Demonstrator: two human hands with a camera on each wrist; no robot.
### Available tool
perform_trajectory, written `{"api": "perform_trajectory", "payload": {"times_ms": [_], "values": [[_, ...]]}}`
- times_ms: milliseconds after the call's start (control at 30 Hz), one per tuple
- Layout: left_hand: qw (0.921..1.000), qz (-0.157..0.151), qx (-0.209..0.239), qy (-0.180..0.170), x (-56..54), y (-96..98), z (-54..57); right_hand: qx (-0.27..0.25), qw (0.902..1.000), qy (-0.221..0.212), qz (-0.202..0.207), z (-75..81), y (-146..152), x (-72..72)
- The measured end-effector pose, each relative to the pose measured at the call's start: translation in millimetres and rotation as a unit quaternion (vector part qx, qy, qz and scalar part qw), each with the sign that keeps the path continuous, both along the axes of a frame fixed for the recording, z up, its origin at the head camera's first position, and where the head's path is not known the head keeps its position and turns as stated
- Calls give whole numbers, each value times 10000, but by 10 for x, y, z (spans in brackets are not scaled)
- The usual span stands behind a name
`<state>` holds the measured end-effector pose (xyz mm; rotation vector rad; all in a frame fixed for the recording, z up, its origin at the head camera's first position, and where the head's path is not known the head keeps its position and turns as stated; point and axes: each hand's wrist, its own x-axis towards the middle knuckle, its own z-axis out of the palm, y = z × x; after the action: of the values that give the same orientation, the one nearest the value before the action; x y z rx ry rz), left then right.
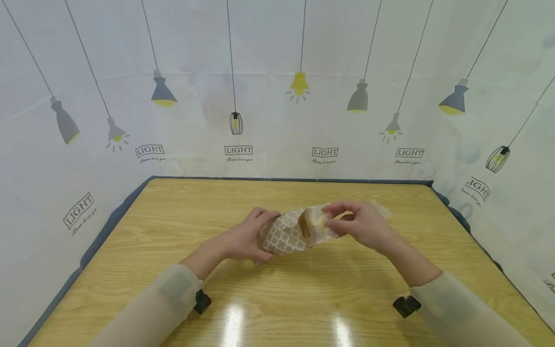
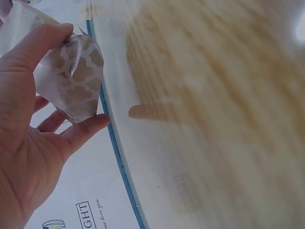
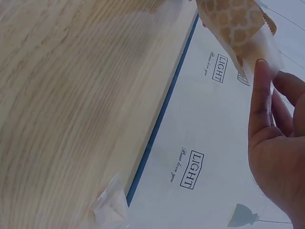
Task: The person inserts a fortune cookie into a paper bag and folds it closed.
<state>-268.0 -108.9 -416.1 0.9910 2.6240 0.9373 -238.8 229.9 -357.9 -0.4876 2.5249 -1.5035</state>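
A brown paper bag point(image 1: 284, 234) with a white lattice pattern is held above the table, tilted on its side with its mouth toward the right. My left hand point(image 1: 248, 236) grips its closed end; in the left wrist view the fingers and thumb curl round the patterned paper point(image 2: 78, 81). At the mouth, a translucent small packet point(image 1: 318, 222) with something pale yellow inside sticks partly out. My right hand point(image 1: 366, 225) pinches this packet between thumb and fingers. How far it reaches into the bag is hidden.
Behind my right hand another translucent packet point(image 1: 381, 208) lies on the wooden table point(image 1: 195, 202), partly covered in the head view; the packet point(image 3: 112, 207) also shows low in the right wrist view. A lamp-printed backdrop point(image 1: 269, 96) surrounds the table's far and side edges.
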Motion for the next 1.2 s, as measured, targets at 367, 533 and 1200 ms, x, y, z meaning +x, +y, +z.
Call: {"api": "perform_trajectory", "payload": {"times_ms": [367, 533, 1200], "values": [[9998, 13, 114, -138, 12, 19, -8, 28, 9982, 556, 205, -168, -149, -8], [9997, 41, 142, -198, 9, 23, -4, 158, 9982, 547, 176, -179, -105, 20], [9992, 156, 176, -319, 11, 37, 1, 562, 9947, 822, 257, -283, 18, -5]]}}
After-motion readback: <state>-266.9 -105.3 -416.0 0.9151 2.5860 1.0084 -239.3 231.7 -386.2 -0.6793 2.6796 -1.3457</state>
